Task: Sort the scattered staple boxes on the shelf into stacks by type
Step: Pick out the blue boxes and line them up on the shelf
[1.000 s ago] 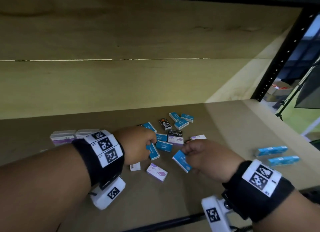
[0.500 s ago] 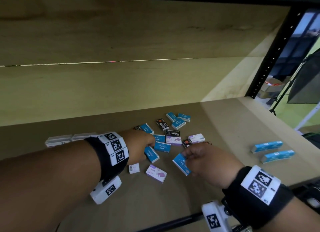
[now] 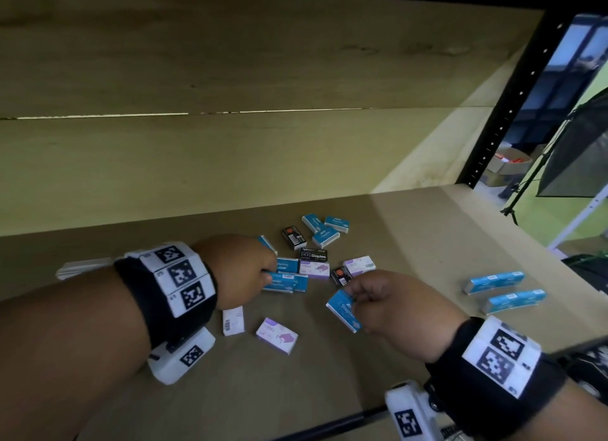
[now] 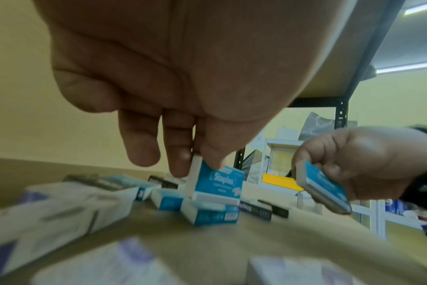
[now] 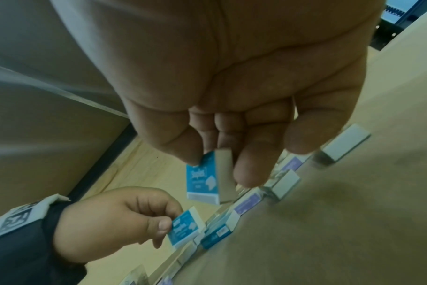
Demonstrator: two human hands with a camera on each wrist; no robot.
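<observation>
Small staple boxes in blue, purple-white and black lie scattered mid-shelf [image 3: 411, 230]. My left hand [image 3: 268, 276] [image 4: 197, 165] pinches a blue box [image 4: 217, 181] by its top edge, standing it tilted on another blue box [image 4: 212, 212] [image 3: 289, 282] that lies flat. My right hand [image 3: 350, 295] [image 5: 217, 167] pinches a second blue box [image 3: 342, 310] [image 5: 202, 179] in the air, just right of the pile. In the right wrist view, the left hand [image 5: 163, 229] and its box [image 5: 183, 227] show at lower left.
Two rows of blue boxes [image 3: 495, 281] [image 3: 513, 300] lie at the right. A pale stack [image 3: 82, 267] sits behind my left wrist. Black boxes [image 3: 293, 237] [image 3: 314, 254], purple-white boxes [image 3: 277, 335] [image 3: 359, 264] and a blue cluster [image 3: 324, 226] remain loose. A black upright [image 3: 506, 95] bounds the right.
My left hand has carried its blue box a little back and right, onto the flat blue box. The right hand keeps its blue box, barely moved.
</observation>
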